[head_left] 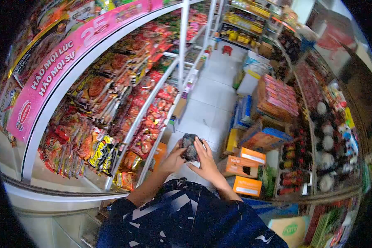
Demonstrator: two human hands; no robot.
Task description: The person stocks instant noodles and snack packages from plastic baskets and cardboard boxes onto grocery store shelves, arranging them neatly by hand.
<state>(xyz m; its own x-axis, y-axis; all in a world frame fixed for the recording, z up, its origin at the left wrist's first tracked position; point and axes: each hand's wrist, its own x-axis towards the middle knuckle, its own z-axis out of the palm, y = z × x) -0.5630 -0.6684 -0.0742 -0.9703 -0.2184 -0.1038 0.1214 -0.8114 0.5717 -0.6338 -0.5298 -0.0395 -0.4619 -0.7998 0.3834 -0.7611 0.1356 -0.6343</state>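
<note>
Between my two hands, in front of my body and above the tiled floor, is a dark grey, crumpled bundle [189, 148] that looks like a wadded cloth. My left hand [174, 160] grips its left side with the fingers curled in. On the other side, my right hand [206, 162] presses against it, fingers laid over its right edge and thumb pointing toward the left hand. The undersides of the bundle and some fingertips are hidden.
A shelf rack with noodle packets [93, 78] and a pink banner [56, 70] rises on the left. Orange boxes [247, 186] and cartons [273, 97] line the right. Bottles [293, 173] stand on the right shelves. A red stool [227, 50] is far down the aisle [202, 93].
</note>
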